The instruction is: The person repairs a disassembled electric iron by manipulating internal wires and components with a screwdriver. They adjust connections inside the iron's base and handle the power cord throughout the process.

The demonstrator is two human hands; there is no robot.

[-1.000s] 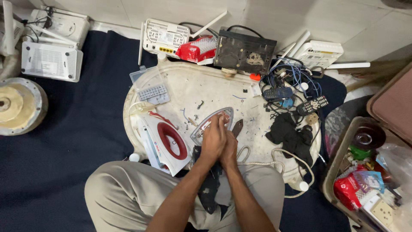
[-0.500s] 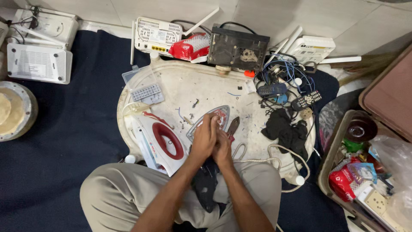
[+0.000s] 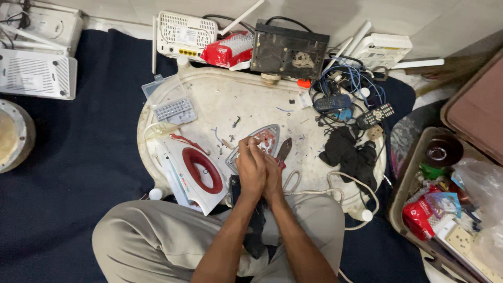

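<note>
My left hand [image 3: 251,169] and my right hand [image 3: 273,181] are pressed together over the rear end of a metal iron soleplate [image 3: 266,139] that lies on a white round tray [image 3: 251,102]. The left hand lies on top, with its fingers curled at the soleplate's edge. The right hand is mostly hidden under it, so I cannot tell what it grips. Red-handled pliers [image 3: 284,150] lie just right of the hands. The iron's white and red upper shell [image 3: 194,172] rests on the tray to the left, touching my knee.
A clear parts box [image 3: 170,102], small screws and wire scraps lie on the tray. Routers [image 3: 186,36], a black circuit box [image 3: 290,50], tangled cables [image 3: 346,86], a remote [image 3: 375,116] and a black cloth [image 3: 348,154] ring it. A crate of clutter [image 3: 445,209] stands at right.
My hands stay pressed together on the soleplate. Only the view has shifted slightly.
</note>
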